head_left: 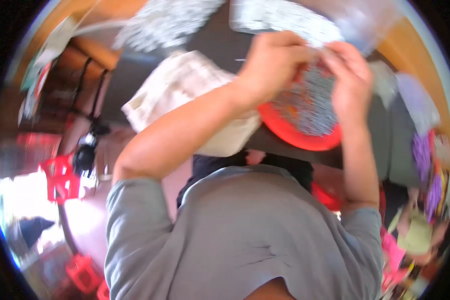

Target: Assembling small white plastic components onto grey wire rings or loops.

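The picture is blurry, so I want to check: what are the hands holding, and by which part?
Both hands, left and right, grip a silvery glittery piece at its upper edge, above a red tray. The exact finger hold is too blurred to tell.

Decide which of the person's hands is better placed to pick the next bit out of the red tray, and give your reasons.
Probably the right hand: it rests over the silvery pieces inside the red tray. The left hand is curled at the tray's upper left edge. The picture is blurred, so this is tentative.
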`<state>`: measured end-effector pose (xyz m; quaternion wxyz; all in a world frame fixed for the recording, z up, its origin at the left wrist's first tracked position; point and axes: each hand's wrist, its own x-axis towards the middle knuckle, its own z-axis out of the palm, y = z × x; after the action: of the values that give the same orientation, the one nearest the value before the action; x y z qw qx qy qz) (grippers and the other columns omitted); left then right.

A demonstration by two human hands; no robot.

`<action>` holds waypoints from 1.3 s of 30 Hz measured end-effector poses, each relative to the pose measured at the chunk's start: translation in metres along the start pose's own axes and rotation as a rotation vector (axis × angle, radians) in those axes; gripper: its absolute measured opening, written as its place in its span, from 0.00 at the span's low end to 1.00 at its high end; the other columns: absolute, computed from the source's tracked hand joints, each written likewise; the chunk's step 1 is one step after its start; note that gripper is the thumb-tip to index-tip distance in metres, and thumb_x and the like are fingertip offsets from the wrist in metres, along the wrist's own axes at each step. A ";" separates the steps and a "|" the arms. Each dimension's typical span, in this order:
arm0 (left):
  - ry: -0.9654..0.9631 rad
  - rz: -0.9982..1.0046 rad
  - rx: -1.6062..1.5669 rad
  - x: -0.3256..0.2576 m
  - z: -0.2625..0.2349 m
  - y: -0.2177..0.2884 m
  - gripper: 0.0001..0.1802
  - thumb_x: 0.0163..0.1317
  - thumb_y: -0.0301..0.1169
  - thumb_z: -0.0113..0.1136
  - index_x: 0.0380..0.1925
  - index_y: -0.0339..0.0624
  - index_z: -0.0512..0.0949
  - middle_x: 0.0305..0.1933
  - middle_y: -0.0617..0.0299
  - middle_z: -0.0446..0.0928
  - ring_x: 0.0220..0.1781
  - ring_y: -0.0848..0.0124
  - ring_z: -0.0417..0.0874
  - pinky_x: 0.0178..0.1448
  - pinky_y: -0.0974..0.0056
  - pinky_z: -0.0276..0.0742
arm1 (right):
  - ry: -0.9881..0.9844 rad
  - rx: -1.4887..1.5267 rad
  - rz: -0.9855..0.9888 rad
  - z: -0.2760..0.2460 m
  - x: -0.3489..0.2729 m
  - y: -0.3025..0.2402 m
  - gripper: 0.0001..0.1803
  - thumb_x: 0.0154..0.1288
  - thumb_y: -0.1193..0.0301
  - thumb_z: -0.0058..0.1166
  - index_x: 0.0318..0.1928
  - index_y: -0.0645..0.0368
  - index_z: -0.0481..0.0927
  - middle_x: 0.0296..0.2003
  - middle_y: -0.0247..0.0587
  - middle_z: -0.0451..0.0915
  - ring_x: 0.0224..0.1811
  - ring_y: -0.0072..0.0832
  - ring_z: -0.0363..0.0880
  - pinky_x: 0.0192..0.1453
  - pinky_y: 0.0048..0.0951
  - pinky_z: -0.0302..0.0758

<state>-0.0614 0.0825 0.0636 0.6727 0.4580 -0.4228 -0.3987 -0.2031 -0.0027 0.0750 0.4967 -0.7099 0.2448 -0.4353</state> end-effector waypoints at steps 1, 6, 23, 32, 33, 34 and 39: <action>-0.024 0.074 0.093 0.001 0.003 -0.001 0.09 0.56 0.27 0.60 0.27 0.30 0.79 0.22 0.59 0.76 0.19 0.73 0.76 0.22 0.65 0.73 | 0.037 -0.040 0.003 -0.006 -0.001 -0.001 0.09 0.64 0.76 0.56 0.45 0.63 0.80 0.38 0.35 0.81 0.38 0.19 0.77 0.41 0.20 0.71; 0.004 0.022 -0.077 0.001 0.006 -0.008 0.09 0.51 0.27 0.61 0.24 0.29 0.79 0.22 0.55 0.78 0.19 0.71 0.79 0.23 0.65 0.75 | 0.072 -0.013 0.047 -0.025 0.005 0.020 0.14 0.64 0.75 0.58 0.49 0.68 0.78 0.43 0.37 0.79 0.42 0.21 0.76 0.45 0.20 0.70; 0.032 0.091 -0.048 0.024 0.013 -0.031 0.08 0.44 0.24 0.63 0.21 0.26 0.80 0.19 0.49 0.79 0.18 0.65 0.80 0.22 0.61 0.75 | 0.046 -0.111 0.075 -0.032 0.011 0.036 0.15 0.72 0.71 0.50 0.53 0.68 0.75 0.46 0.41 0.77 0.49 0.26 0.75 0.56 0.26 0.69; -0.008 0.078 -0.065 0.021 0.012 -0.027 0.08 0.45 0.23 0.62 0.22 0.24 0.79 0.18 0.50 0.78 0.17 0.65 0.80 0.20 0.63 0.74 | 0.005 -0.116 0.051 -0.036 0.012 0.039 0.15 0.72 0.69 0.49 0.53 0.67 0.75 0.45 0.39 0.78 0.47 0.23 0.74 0.49 0.22 0.68; -0.013 0.069 -0.080 0.021 0.012 -0.028 0.08 0.46 0.23 0.62 0.22 0.24 0.79 0.18 0.51 0.78 0.17 0.65 0.80 0.20 0.63 0.74 | 0.003 -0.122 0.072 -0.038 0.013 0.041 0.15 0.72 0.69 0.48 0.53 0.67 0.75 0.45 0.39 0.78 0.47 0.23 0.74 0.49 0.22 0.68; -0.013 0.069 -0.080 0.022 0.012 -0.029 0.08 0.46 0.23 0.62 0.22 0.24 0.79 0.18 0.51 0.78 0.17 0.65 0.80 0.20 0.63 0.74 | 0.003 -0.123 0.072 -0.036 0.011 0.039 0.15 0.72 0.69 0.48 0.53 0.67 0.75 0.45 0.39 0.78 0.47 0.23 0.74 0.49 0.22 0.68; 0.008 0.080 -0.047 0.027 0.006 -0.040 0.08 0.45 0.23 0.62 0.21 0.25 0.79 0.19 0.51 0.78 0.18 0.66 0.80 0.20 0.63 0.74 | -0.042 -0.107 0.048 -0.029 0.011 0.039 0.15 0.72 0.71 0.49 0.54 0.67 0.74 0.47 0.41 0.78 0.49 0.26 0.76 0.56 0.26 0.71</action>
<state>-0.0642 0.0454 0.0319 0.7003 0.4266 -0.4284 -0.3795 -0.2194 -0.0401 0.0473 0.4735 -0.7382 0.2741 -0.3947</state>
